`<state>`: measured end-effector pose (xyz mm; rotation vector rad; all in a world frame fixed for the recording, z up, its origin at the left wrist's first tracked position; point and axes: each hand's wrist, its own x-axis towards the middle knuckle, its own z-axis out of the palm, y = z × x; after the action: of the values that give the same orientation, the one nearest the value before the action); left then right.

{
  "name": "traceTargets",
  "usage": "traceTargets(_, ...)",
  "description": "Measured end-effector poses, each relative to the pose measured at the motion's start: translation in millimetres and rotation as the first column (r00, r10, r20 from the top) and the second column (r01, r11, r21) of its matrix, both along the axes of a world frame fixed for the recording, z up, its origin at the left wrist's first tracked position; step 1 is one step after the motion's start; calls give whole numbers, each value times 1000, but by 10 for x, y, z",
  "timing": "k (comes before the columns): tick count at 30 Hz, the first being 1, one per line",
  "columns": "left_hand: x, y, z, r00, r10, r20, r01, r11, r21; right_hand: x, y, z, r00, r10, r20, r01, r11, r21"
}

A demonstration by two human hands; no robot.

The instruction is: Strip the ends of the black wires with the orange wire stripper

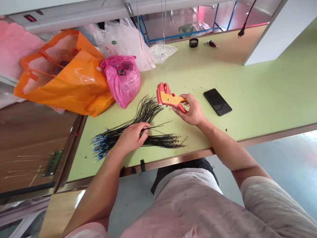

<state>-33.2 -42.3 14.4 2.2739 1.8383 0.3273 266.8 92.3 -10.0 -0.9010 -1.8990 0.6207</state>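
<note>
Black wires [148,110] with blue ends at the left lie in two spread bundles on the green table [247,86]. Over them rests my left hand [133,136], its fingers closed on a few wires that stick out to the right. My right hand [192,109] is wrapped round the handles of a red and yellow wire stripper [168,98], held just above the table to the right of the upper bundle. The tool's red head points to the left, and no wire shows in it.
An orange bag [91,87] and a tied pink bag [123,79] stand at the back left. A black phone [218,101] lies right of my right hand. Black tape [193,42] and keys [212,43] are farther back. A white panel [274,36] rises at the right.
</note>
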Motion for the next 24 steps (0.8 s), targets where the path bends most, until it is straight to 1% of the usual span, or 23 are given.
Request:
traceTargets(2, 42, -26, -20, 998, -57, 37, 56, 998, 31, 2, 0, -7, 1000, -4, 1, 4, 1000, -6)
traceTargets(4, 83, -22, -24, 996, -79, 34, 77, 996, 51, 2, 1, -12, 1000, -14, -2, 14, 1000, -10)
traceTargets(8, 139, 27, -7, 998, -36, 49, 31, 996, 89, 5, 8, -8, 1000, -29, -4, 29, 999, -22)
traceTargets(12, 217, 54, 24, 989, -96, 110, 95, 995, 17, 11, 11, 4, 999, -32, -10, 32, 999, -43)
traceTargets(14, 278, 71, 50, 983, -106, 150, 111, 993, -31, 12, 6, 12, 999, -30, -26, 29, 997, -69)
traceTargets(16, 344, 109, 78, 973, -99, 207, 112, 992, -54, 13, -2, 25, 999, -30, -46, 24, 994, -110)
traceTargets(20, 439, 242, 111, 930, -80, 360, 103, 994, -46, 19, -5, 65, 995, -36, -95, 16, 980, -200)
traceTargets(24, 459, 351, 84, 870, 2, 493, 54, 993, -101, 33, 13, 100, 985, -60, -163, 8, 952, -307)
